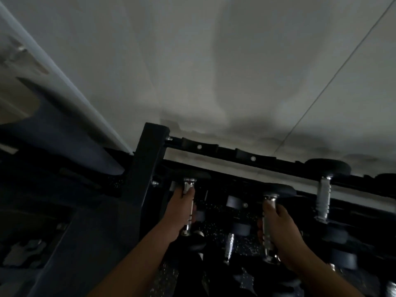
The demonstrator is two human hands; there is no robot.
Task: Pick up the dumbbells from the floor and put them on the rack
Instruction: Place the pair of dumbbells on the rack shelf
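Hands: left hand (pixel 182 213) and right hand (pixel 280 230) each wrapped around a dumbbell (pixel 269 228) handle, near the rack (pixel 225 150).
Handling: likely heavy, rigid; knurled chrome handles grip best.

Both arms extended — left grip (pixel 181 213), right grip (pixel 280 234) clenched.

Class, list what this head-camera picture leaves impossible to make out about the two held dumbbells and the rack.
- Left hand dumbbell: near head lost in darkness below the wrist.
- Right hand dumbbell: whether it rests on the rack or is carried, unclear; its supports are dark.
- Weight markings: none legible, too dim and blurred.
- Rack's right end: cut off by the frame edge.
- Floor items under the rack: blurred shapes.
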